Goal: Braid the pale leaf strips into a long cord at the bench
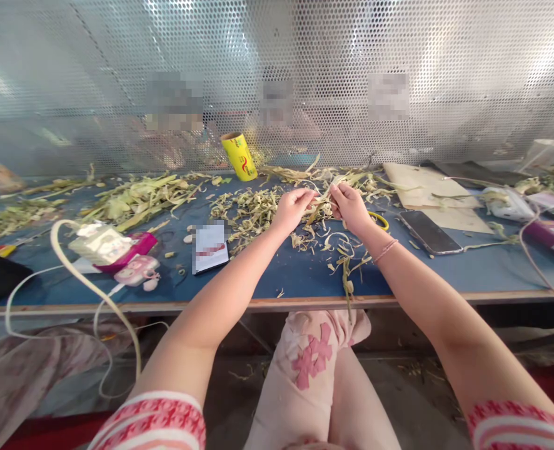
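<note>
My left hand (293, 207) and my right hand (349, 205) are close together above the blue table, fingers pinched. Between them run pale, thin plant strips (321, 201), and both hands seem to grip these. Under and behind my hands spreads a heap of dry greenish plant pieces (253, 209). Loose curled peelings (326, 240) lie in front of the heap, and a few strands hang over the table's near edge. A yellow ring (379, 219) shows beside my right wrist, partly hidden by it.
A yellow tube (239, 156) leans at the back by the perforated metal panel (333, 56). Phones (429, 232) (211, 245) lie on either side. At left sit a charger with white cables (112, 250) and more plant stalks (141, 197). Brown paper (434, 187) lies at right.
</note>
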Available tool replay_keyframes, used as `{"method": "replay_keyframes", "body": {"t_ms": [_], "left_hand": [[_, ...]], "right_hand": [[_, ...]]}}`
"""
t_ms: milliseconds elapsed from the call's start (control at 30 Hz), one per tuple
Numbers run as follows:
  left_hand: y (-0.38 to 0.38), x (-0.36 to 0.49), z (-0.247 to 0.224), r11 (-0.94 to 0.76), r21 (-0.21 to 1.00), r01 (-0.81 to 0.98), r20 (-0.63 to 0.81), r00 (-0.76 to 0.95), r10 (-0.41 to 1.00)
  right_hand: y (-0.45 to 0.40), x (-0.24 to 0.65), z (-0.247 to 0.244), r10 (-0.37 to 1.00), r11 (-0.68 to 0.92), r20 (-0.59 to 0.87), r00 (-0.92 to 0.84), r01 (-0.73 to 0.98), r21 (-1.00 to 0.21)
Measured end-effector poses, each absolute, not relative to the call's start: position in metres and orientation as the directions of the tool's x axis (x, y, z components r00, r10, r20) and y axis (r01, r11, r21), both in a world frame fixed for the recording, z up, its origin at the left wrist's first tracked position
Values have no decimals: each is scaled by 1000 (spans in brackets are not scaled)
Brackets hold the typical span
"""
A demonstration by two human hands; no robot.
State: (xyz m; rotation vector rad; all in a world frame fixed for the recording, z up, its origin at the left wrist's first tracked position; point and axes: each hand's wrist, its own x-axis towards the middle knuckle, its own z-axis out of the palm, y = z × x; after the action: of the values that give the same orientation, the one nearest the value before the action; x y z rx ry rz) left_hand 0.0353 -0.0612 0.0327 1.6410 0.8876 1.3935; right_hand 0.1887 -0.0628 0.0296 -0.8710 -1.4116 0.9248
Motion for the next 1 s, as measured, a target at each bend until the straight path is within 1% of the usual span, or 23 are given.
{"method": "replay_keyframes", "body": {"t_ms": [100, 233, 300, 433, 567, 700, 867, 1000], "left_hand": [[-62, 35, 35, -388, 919, -75, 395, 184, 900], [-64, 38, 34, -240, 947, -214, 293, 270, 917], [-65, 39, 33, -187, 949, -253, 263, 309, 914], [-67, 40, 32, -146, 944, -295, 243, 327, 913], [-68, 40, 32, -135, 949, -284, 240, 374, 896], [-63, 38, 29, -169, 942, -291, 282, 407, 869], [-60, 38, 27, -170, 937, -304, 294, 426, 856], [-63, 38, 27, -208, 938, -278, 311, 406, 859]], "right_hand": [[-63, 188, 30, 923, 379, 379, -67, -12, -925], [-64, 188, 32, 930, 359, 359, -82, -21, -933], [-65, 188, 32, 927, 368, 367, -82, -9, -930], [-64, 189, 30, 921, 385, 382, -80, 29, -922], [-61, 190, 26, 916, 396, 392, -91, 41, -917], [-59, 189, 25, 922, 382, 377, -89, 41, -923], [-59, 189, 26, 928, 365, 362, -93, 19, -931], [-58, 190, 25, 921, 384, 378, -97, 47, -922]]}}
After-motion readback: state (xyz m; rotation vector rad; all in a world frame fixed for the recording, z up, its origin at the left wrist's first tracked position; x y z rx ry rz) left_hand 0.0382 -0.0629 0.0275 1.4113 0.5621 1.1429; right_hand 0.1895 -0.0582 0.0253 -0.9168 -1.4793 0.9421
